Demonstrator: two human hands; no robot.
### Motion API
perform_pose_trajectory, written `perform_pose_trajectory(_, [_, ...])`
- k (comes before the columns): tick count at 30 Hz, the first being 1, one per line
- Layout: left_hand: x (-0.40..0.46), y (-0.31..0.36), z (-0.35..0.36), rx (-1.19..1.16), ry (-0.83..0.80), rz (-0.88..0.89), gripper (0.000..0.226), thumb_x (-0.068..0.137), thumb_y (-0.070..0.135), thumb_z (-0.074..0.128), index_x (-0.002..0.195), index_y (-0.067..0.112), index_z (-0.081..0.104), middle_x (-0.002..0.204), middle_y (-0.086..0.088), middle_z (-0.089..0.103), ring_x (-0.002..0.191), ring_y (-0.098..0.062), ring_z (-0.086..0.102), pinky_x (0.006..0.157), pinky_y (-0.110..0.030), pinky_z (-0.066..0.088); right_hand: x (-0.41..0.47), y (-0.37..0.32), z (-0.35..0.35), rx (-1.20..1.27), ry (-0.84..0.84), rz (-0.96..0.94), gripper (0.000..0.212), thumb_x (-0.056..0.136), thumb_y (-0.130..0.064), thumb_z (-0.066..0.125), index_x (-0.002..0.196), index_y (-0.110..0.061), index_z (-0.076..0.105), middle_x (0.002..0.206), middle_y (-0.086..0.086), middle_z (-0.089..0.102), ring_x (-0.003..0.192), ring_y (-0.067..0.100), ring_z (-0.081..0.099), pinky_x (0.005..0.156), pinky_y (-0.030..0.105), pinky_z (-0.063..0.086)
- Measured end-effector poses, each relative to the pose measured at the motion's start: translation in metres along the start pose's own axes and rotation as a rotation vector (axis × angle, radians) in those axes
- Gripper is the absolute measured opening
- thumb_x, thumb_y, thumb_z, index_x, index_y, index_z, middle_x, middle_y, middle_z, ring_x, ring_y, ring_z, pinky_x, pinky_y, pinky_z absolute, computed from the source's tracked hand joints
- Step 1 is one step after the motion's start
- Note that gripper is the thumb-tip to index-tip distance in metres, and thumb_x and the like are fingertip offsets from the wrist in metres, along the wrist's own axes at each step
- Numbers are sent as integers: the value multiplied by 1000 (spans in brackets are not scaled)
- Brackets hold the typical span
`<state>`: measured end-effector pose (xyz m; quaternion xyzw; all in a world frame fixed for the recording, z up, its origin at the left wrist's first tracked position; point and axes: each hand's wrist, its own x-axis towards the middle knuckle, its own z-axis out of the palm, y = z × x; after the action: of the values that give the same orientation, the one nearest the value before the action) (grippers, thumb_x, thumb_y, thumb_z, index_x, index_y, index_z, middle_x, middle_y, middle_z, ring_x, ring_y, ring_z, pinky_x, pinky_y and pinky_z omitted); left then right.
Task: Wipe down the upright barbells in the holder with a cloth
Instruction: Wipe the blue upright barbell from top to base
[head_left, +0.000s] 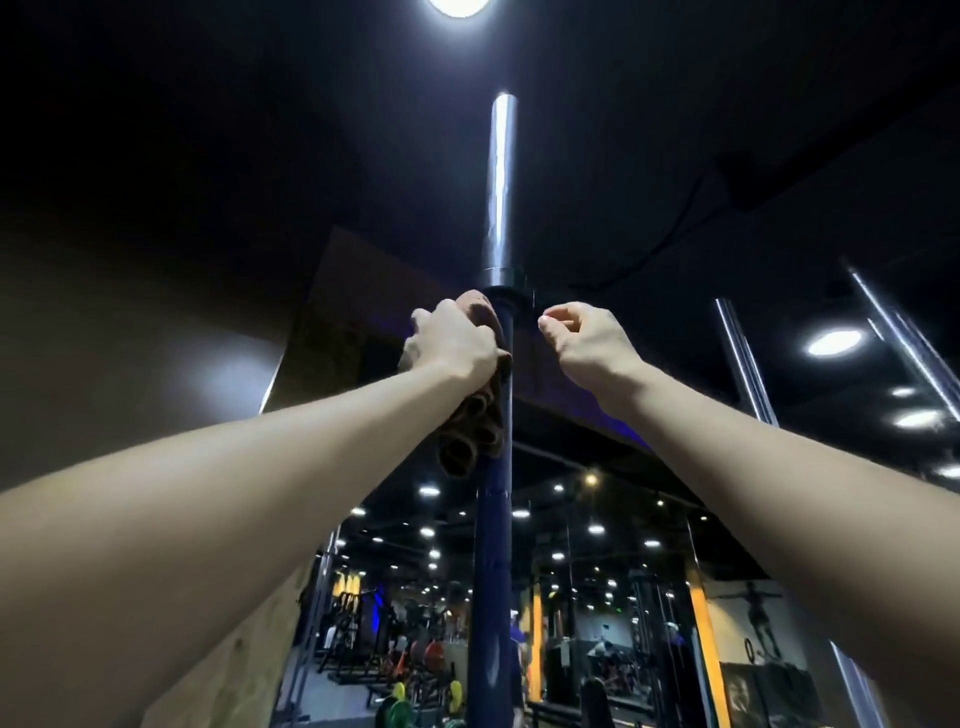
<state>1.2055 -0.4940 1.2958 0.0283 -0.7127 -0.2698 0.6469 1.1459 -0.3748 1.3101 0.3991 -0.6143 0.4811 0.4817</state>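
An upright barbell (492, 545) with a dark blue shaft and a chrome sleeve at the top stands right in front of me, seen from below. My left hand (452, 345) grips a brown cloth (470, 431) against the shaft just under the collar, and the cloth's folds hang down below my wrist. My right hand (584, 340) is raised to the right of the bar at the same height, apart from it, fingers loosely curled and holding nothing. The holder is out of view.
Two more chrome bars (745, 358) lean upright at the right. A wooden panel (228, 644) stands at the lower left. A bright ceiling lamp (460, 5) shines overhead. Behind lies a gym floor with machines and coloured plates (400, 701).
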Motion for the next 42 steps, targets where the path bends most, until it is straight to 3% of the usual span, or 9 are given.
perform_pose_trajectory(3, [-6,14,21,159,-56,64,57,92,45,48,132,9,32,135,-11,38,119,-36,48,86,-39,39,12,11,19,247,-104,157,32,95,-29,52,73,-6,58,74,13,55,66,25,51,78,44,52])
perform_pose_trajectory(8, [1,15,27,218,-133,20,45,95,40,48,125,10,32,130,-12,45,114,-34,52,77,-36,36,21,17,22,709,-137,372,26,100,-15,46,78,-4,55,71,13,56,55,23,56,57,29,52])
perform_pose_trajectory(11, [-23,2,26,291,-192,97,25,97,29,43,114,15,30,126,-12,45,111,-35,51,76,-36,33,21,21,25,683,-133,374,26,94,-7,57,68,-8,53,61,7,53,47,15,55,40,20,48])
perform_pose_trajectory(18, [-74,-20,38,434,-176,138,33,98,30,40,123,11,29,126,-9,39,115,-35,49,77,-38,31,21,29,24,729,-126,349,19,86,0,66,72,-3,55,39,0,52,29,5,49,35,15,42])
perform_pose_trajectory(24, [-30,11,40,376,-118,83,42,93,20,51,128,15,27,127,-8,35,116,-34,48,75,-39,35,23,24,21,687,-152,379,17,86,6,62,103,7,66,70,9,56,58,13,54,38,17,47])
perform_pose_trajectory(31, [-99,-33,40,569,-267,280,58,97,24,42,140,27,3,145,-5,0,125,-33,24,87,-45,40,18,28,24,719,-175,403,17,86,-3,66,74,-8,55,46,-2,47,31,2,42,32,12,35])
perform_pose_trajectory(35, [-68,-11,42,553,-201,169,66,95,22,50,142,15,5,141,-9,14,125,-34,33,84,-40,36,11,29,19,740,-236,424,9,85,-1,66,94,-1,63,81,11,64,60,11,60,53,19,55])
perform_pose_trajectory(38, [-33,2,40,379,-200,43,53,93,22,54,132,10,20,131,-10,29,122,-36,43,85,-40,35,2,29,17,755,-292,437,7,85,0,66,88,-2,61,73,8,50,56,7,48,44,16,50])
perform_pose_trajectory(42, [-68,-14,42,497,-204,147,64,94,18,50,140,14,6,141,-12,12,122,-37,33,80,-41,36,-4,34,21,794,-251,454,31,85,2,65,114,11,59,81,13,56,67,14,54,48,18,54])
